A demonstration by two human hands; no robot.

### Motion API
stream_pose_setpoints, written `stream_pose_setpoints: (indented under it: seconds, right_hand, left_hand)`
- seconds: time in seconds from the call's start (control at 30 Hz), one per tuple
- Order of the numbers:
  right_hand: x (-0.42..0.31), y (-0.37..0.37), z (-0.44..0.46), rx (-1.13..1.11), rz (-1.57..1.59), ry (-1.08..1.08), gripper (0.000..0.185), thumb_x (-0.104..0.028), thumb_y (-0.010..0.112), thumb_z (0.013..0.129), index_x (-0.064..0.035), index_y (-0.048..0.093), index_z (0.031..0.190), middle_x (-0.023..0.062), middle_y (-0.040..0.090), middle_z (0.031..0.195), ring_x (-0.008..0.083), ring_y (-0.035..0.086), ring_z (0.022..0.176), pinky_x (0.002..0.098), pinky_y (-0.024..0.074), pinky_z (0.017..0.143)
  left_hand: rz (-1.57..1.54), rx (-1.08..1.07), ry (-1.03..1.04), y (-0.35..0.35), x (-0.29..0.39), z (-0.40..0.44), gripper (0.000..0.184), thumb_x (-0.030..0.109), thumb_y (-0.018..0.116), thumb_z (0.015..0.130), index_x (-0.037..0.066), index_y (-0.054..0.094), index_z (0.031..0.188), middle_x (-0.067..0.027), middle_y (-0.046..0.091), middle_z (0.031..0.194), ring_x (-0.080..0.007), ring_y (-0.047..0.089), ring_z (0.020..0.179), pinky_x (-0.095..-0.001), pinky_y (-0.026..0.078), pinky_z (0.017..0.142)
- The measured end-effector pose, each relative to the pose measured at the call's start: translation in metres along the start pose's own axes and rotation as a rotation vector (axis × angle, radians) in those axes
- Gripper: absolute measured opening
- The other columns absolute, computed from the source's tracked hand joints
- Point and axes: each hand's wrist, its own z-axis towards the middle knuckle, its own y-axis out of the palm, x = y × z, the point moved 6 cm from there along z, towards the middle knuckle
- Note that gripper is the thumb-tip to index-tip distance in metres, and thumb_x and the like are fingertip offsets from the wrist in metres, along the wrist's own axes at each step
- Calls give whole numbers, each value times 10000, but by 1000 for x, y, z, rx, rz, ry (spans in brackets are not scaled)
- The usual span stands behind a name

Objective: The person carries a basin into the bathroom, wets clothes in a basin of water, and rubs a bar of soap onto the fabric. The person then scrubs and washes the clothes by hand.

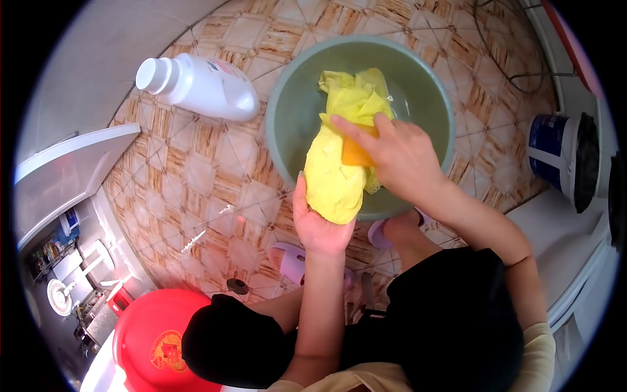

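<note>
Over a round green basin [279,98], a wet yellow cloth [334,176] is stretched out, its far end bunched down inside the basin. My left hand [321,228] cups the near end from below, palm up, with the thumb along its left edge. Part of that hand is hidden under the fabric. Pressed on the upper side of the cloth is an orange bar [356,154] that looks like soap. My right hand [401,153] grips this bar from above, index finger stretched along it. Some water glints in the basin.
A white plastic bottle [209,85] with a white cap lies on the tiled floor [202,170] left of the basin. A blue and white bucket [552,153] is at the right. Near my feet are pink slippers [290,260] and a drain [237,285]. A red basin [147,326] sits lower left.
</note>
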Motion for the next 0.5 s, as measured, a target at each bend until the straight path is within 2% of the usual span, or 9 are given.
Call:
stream_pose_setpoints:
  seconds: [0.07,0.13,0.2,0.27,0.33,0.4,0.47,0.5]
  right_hand:
    - [-10,-1,-5,-5,-20,12,593,-103,559,730,-266,487,1295,53,486,764,198,551,602,320,472,525]
    - [-44,-5,-18,62,118,-315,597,-99,561,735,-255,476,1304,78,506,781,219,563,626,327,477,543]
    - [-26,-6,-4,-6,69,-331,604,-80,558,736,-256,473,1308,84,514,801,220,567,642,324,482,574]
    - [37,-1,20,37,-162,60,646,-74,571,720,-262,451,1326,92,533,809,220,569,651,316,480,586]
    - [80,-14,32,3,554,229,636,-95,582,760,-207,403,1360,92,570,815,203,580,682,323,496,636]
    - [90,-23,27,-302,1325,691,535,-143,569,809,-116,411,1319,85,593,802,186,587,709,351,514,687]
    - [80,-41,22,-416,1493,894,427,-172,566,828,-66,445,1223,61,585,798,168,582,732,376,522,702]
    - [80,-47,22,-494,1489,940,411,-153,554,817,-68,437,1201,77,585,831,176,583,741,381,524,690]
  left_hand:
    - [-51,-5,-3,3,0,2,496,353,387,939,50,411,1331,-102,456,1347,-253,422,1247,-402,309,1061]
    - [-37,-6,-2,2,3,1,496,348,389,940,44,409,1331,-104,453,1349,-259,428,1241,-409,316,1058]
    - [-87,-1,18,6,8,4,491,338,388,940,44,409,1332,-108,449,1354,-265,430,1242,-421,328,1052]
    - [-80,-52,22,15,13,4,492,334,392,937,39,411,1330,-114,441,1362,-273,422,1250,-433,325,1054]
    - [-128,-112,40,27,17,-1,495,335,397,933,33,417,1325,-122,449,1356,-286,432,1242,-440,332,1049]
    - [-159,-142,46,27,19,-1,495,334,407,926,33,425,1318,-126,454,1350,-301,440,1234,-447,339,1044]
    - [-111,-58,91,22,20,4,489,321,413,920,32,429,1314,-127,460,1345,-307,447,1227,-448,348,1037]
    - [-138,-87,80,20,19,6,490,320,401,921,32,428,1317,-127,456,1350,-307,437,1236,-450,328,1048]
